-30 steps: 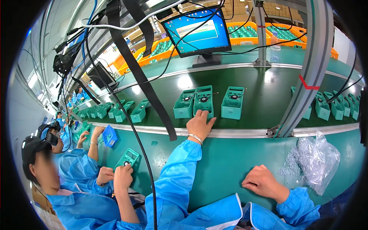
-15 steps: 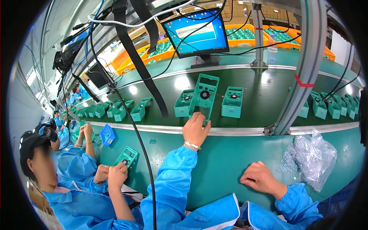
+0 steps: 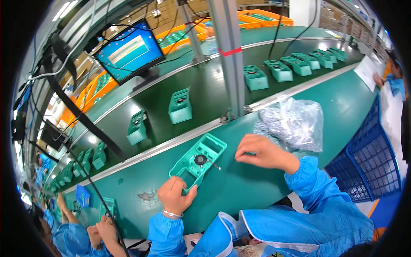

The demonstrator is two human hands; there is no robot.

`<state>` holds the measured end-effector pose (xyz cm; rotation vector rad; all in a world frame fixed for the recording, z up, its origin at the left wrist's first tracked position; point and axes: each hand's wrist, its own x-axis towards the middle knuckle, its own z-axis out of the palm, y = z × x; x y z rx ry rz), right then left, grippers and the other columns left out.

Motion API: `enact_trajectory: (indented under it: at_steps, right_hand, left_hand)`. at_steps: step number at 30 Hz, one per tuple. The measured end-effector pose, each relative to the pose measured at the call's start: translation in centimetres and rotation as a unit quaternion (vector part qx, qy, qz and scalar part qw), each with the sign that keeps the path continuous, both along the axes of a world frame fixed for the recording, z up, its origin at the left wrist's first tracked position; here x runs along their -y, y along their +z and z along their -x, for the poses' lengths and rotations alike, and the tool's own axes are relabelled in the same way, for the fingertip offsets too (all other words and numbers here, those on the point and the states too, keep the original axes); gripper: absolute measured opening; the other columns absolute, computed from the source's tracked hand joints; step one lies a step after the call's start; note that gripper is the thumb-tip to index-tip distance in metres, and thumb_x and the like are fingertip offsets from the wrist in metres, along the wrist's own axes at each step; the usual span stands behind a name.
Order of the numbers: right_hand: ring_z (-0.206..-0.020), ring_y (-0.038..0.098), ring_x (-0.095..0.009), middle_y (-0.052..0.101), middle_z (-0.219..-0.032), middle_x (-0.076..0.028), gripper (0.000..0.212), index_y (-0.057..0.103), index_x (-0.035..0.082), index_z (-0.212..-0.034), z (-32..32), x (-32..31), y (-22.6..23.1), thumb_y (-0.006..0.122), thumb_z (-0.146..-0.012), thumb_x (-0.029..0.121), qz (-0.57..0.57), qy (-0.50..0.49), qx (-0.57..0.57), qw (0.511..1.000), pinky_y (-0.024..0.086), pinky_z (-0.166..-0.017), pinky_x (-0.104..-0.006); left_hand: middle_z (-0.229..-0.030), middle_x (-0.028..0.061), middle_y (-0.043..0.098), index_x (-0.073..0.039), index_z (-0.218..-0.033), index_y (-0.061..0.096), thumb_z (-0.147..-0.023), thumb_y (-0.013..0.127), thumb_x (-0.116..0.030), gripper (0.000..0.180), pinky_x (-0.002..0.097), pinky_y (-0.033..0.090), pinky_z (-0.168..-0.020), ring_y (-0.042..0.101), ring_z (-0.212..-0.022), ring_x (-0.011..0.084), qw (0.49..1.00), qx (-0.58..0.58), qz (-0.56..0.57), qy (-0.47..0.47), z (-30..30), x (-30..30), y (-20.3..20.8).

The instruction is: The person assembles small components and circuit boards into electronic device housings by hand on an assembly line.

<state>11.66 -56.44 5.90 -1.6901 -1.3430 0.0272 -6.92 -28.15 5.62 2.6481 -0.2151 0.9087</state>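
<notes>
My left hand (image 3: pixel 174 195) grips the near end of a green plastic housing (image 3: pixel 189 165), its fingers wrapped over the frame. The housing is tilted over the worktable, with a round black part (image 3: pixel 200 159) and a short wire showing inside. To the right, my right hand (image 3: pixel 266 152) is held with fingers curled and pinched together. Whatever it may hold is too small to make out. Just beyond that hand lies a clear plastic bag (image 3: pixel 302 122) of small grey pieces, some of them spilled on the table.
A metal post (image 3: pixel 224 64) rises between the worktable and the dark green conveyor (image 3: pixel 205 96). More green housings (image 3: pixel 180 107) stand along it. Behind are a monitor (image 3: pixel 128 51) and orange crates (image 3: pixel 175 38). Blue crates (image 3: pixel 368 154) are at right. A co-worker's hands (image 3: pixel 102 231) are at left.
My left hand has brought the housing from above the conveyor down over the worktable. The view has turned right. My right hand remains curled beside the bag.
</notes>
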Motion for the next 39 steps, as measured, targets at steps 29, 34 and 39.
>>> enact_trajectory:
  at_steps: [29, 34, 39]
  right_hand:
    - [-0.092, 0.06, -0.026, 0.063, -0.088, -0.002, 0.009, 0.072, 0.011, -0.088, -3.8, 4.6, -2.0, 0.078, -0.082, 0.011, 0.165, -0.185, 0.195, 0.949, 0.046, -0.085, -0.0393]
    - [-0.092, 0.059, -0.025, 0.062, -0.088, -0.002, 0.009, 0.072, 0.012, -0.087, -3.5, 4.4, -1.9, 0.078, -0.08, 0.01, 0.168, -0.181, 0.214, 0.945, 0.045, -0.083, -0.0386]
    - [-0.092, 0.058, -0.025, 0.061, -0.088, -0.002, 0.009, 0.072, 0.012, -0.086, -3.1, 4.1, -1.5, 0.078, -0.079, 0.009, 0.184, -0.179, 0.271, 0.928, 0.044, -0.082, -0.0386]
  left_hand:
    - [-0.066, 0.0099, 0.056, -0.005, -0.063, 0.056, -0.077, 0.082, -0.022, 0.034, 0.0399, 0.04, -0.048, 0.055, -0.055, 0.029, 0.997, -0.031, 0.023, -0.074, 0.1, 0.9, -0.4]
    - [-0.065, 0.0055, 0.053, -0.01, -0.062, 0.055, -0.075, 0.085, -0.027, 0.037, 0.0385, 0.037, -0.046, 0.051, -0.053, 0.0252, 0.997, -0.016, 0.018, -0.067, -0.1, 0.7, -0.9]
    - [-0.064, 0.0053, 0.05, -0.01, -0.061, 0.054, -0.076, 0.084, -0.028, 0.038, 0.0385, 0.036, -0.046, 0.049, -0.052, 0.0249, 0.998, -0.013, 0.011, -0.066, -0.1, 0.6, -0.8]
